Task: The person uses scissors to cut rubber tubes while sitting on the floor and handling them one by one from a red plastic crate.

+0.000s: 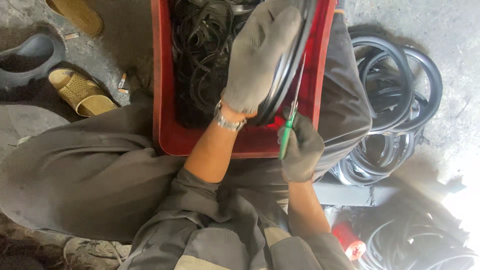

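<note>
Your gloved left hand [260,55] clamps the black rubber ring [285,75] above the red plastic crate [165,100]; your gloved right hand [300,147], just below it, grips green-handled scissors [292,117] pointing up along its rim.

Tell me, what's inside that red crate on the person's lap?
The red crate holds a tangle of black rubber strips. The gloved left hand and the black ring it grips cover the right part; the crate's bottom is hidden.
</note>
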